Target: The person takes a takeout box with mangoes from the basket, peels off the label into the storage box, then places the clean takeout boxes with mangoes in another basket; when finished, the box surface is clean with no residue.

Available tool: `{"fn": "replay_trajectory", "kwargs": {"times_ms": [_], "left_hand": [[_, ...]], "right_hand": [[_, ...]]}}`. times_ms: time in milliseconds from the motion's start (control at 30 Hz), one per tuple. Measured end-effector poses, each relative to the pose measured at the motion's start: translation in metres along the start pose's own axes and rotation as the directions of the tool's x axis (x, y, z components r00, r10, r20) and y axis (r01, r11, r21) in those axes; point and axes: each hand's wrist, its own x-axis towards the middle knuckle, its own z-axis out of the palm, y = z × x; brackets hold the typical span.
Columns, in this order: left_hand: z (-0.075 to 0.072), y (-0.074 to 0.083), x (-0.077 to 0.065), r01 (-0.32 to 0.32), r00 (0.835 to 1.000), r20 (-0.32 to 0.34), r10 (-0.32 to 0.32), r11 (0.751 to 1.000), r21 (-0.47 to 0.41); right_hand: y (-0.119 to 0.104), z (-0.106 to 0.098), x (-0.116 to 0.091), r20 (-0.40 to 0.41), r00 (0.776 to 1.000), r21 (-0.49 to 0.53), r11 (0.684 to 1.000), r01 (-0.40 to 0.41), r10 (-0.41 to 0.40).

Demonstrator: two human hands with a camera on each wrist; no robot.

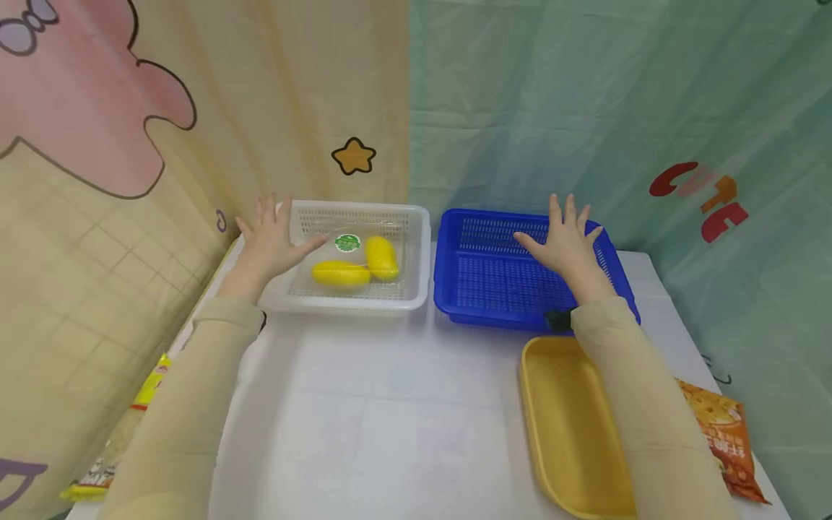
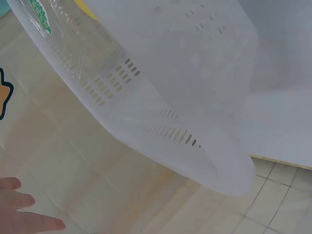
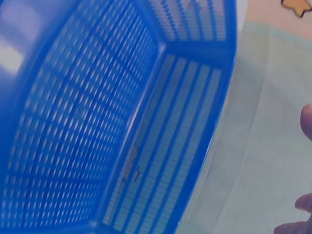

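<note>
"How are the fingers looking?"

"Spread wide, both sets, and gripping nothing. The right hand (image 1: 568,245) is hovering above the blue, rectangular, perforated plastic basket (image 1: 494,282); the left hand (image 1: 266,244) is hanging well to that blue basket's left. Whether either palm is brushing a rim, I'm not able to tell."

"And what's lying near the left one?"

"A white, rectangular, perforated plastic basket (image 1: 422,267) is sitting just left of the blue basket. Two yellow, oval fruits (image 1: 382,258) are lying inside the white basket, in clear plastic wrapping bearing a round green label (image 1: 347,243)."

"Anything worrying you?"

"I'm thinking of that wrapping: it's looking slick, so a loose pinch could be letting the fruits slip. A hand dropping onto the white basket's edge could be tipping it. And the right sleeve (image 1: 643,404) is crossing above the yellow, oblong tray (image 1: 572,426) just in front of the blue basket, so a low sweep could be shoving it."
</note>
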Motion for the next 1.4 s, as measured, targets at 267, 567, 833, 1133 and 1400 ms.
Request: {"fn": "replay_trajectory", "kwargs": {"times_ms": [267, 567, 833, 1133, 1400], "left_hand": [[-0.007, -0.004, -0.005, 0.012, 1.000, -0.014, -0.013, 1.000, -0.021], [0.006, -0.021, -0.016, 0.041, 0.999, 0.027, -0.039, 0.995, -0.087], [0.011, -0.040, -0.031, 0.060, 0.998, 0.024, -0.058, 0.992, -0.107], [0.023, -0.066, -0.041, 0.108, 0.993, 0.066, -0.099, 0.983, -0.146], [0.031, -0.078, -0.046, 0.195, 0.980, 0.085, -0.182, 0.963, -0.187]], "right_hand": [[-0.032, 0.012, 0.005, 0.012, 0.998, 0.033, 0.998, 0.054, -0.054], [-0.075, 0.049, 0.005, 0.050, 0.991, 0.125, 0.985, 0.117, -0.124], [-0.122, 0.077, 0.000, 0.070, 0.978, 0.217, 0.960, 0.176, -0.195], [-0.159, 0.096, -0.007, 0.049, 0.959, 0.390, 0.889, 0.238, -0.278], [-0.182, 0.113, -0.005, 0.119, 0.962, 0.461, 0.872, 0.167, -0.247]]}}
